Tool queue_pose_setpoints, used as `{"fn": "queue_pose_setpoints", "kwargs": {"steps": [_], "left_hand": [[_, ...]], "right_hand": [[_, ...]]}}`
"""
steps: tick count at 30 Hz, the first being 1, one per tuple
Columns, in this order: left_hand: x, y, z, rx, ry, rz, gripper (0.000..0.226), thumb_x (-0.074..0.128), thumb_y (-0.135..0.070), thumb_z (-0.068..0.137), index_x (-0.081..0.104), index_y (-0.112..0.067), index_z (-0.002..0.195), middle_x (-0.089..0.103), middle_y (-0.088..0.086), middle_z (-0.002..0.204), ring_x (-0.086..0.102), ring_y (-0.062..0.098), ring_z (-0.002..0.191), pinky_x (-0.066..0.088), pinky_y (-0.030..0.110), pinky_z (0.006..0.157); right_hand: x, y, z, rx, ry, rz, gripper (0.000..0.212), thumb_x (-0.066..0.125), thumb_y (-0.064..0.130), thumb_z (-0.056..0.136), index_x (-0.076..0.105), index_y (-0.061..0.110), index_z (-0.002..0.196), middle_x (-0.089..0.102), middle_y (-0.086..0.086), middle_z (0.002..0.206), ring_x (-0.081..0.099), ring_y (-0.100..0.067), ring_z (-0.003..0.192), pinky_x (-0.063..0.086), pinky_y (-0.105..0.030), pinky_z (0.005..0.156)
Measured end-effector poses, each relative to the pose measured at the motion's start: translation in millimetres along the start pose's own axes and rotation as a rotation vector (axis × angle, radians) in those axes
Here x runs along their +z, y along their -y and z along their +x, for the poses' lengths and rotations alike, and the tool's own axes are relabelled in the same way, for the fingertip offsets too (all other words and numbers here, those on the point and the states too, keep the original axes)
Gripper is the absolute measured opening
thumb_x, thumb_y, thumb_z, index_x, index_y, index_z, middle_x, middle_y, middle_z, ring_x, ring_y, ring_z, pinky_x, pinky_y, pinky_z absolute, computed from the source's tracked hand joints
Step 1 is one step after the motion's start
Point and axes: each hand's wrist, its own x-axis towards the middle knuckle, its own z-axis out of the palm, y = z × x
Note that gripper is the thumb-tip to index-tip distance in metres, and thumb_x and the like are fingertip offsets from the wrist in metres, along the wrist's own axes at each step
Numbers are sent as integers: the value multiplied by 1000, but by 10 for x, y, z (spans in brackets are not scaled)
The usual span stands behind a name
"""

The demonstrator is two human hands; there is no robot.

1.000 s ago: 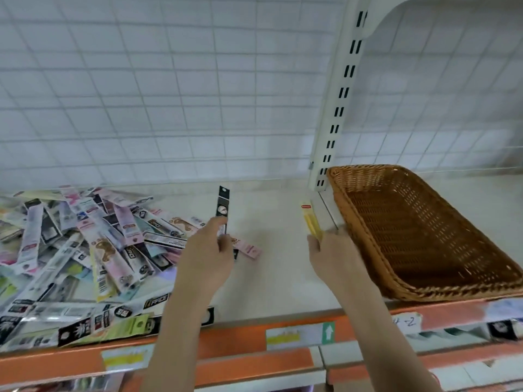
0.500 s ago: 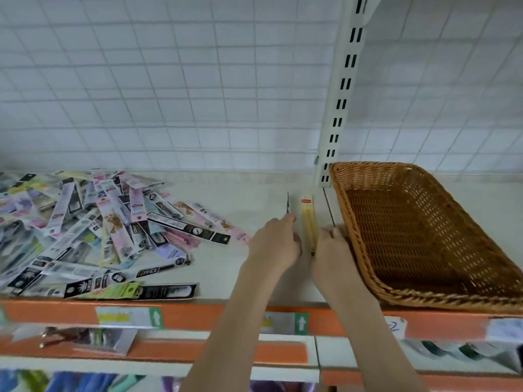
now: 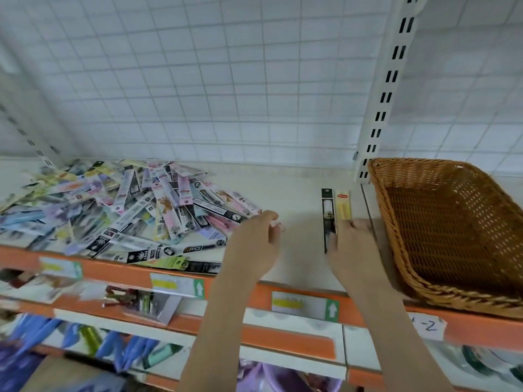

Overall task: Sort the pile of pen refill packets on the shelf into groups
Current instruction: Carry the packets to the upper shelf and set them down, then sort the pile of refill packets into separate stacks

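Left of the wicker basket [image 3: 452, 236], the pile of refill packets [image 3: 127, 210] sprawls on the shelf [image 3: 297, 199]. The left hand [image 3: 256, 244] reaches its edge, fingers loosely curled, grasp unclear. Beside the basket, the right hand [image 3: 351, 244] rests its fingers on the black packet [image 3: 327, 210] and yellow packet [image 3: 343, 206].

Both forearms extended forward; left grip [image 3: 259, 236] loosely curled; right grip [image 3: 351, 241] palm-down, fingers bent.
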Motion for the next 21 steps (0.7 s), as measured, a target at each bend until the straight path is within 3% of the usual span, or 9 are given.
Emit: {"fn": "queue_pose_setpoints", "kwargs": {"steps": [3, 8, 15, 18, 21], "left_hand": [[-224, 343, -122, -39, -74, 39, 27, 44, -21, 97, 58, -18, 120, 67, 1, 104, 61, 17, 86, 46, 27, 75], [-585, 886, -166, -102, -115, 62, 23, 46, -19, 96, 61, -18, 114, 64, -1, 90, 54, 15, 66, 40, 25, 62], [-1146, 1509, 57, -73, -130, 58, 24, 47, -23, 97, 61, -17, 115, 61, -3, 85, 58, 13, 66, 46, 24, 61], [-1315, 1764, 192, -49, -120, 66, 23, 47, -23, 96, 62, -15, 111, 60, -3, 83, 50, 6, 58, 37, 20, 53], [-1442, 1975, 316, -28, -102, 48, 22, 48, -24, 96, 62, -16, 110, 65, -1, 86, 55, 12, 62, 43, 25, 58]], "right_hand": [[64, 184, 33, -33, -48, 79, 31, 38, 18, 98, 55, 7, 122, 52, -12, 124, 52, -27, 115, 43, -33, 93], [250, 575, 148, -126, -39, 103, 29, 38, 18, 98, 58, 9, 116, 58, -10, 112, 55, -25, 106, 45, -34, 87], [375, 1207, 513, -61, -10, 75, 29, 42, 21, 97, 60, 8, 115, 62, -11, 113, 57, -28, 107, 45, -34, 87], [456, 1375, 750, -1, 39, 17, 30, 47, 22, 95, 59, 7, 117, 61, -13, 116, 55, -30, 110, 46, -35, 88], [524, 1456, 917, 63, 132, -58, 30, 54, 21, 90, 61, 5, 114, 62, -14, 111, 57, -31, 106, 47, -31, 78]]}}
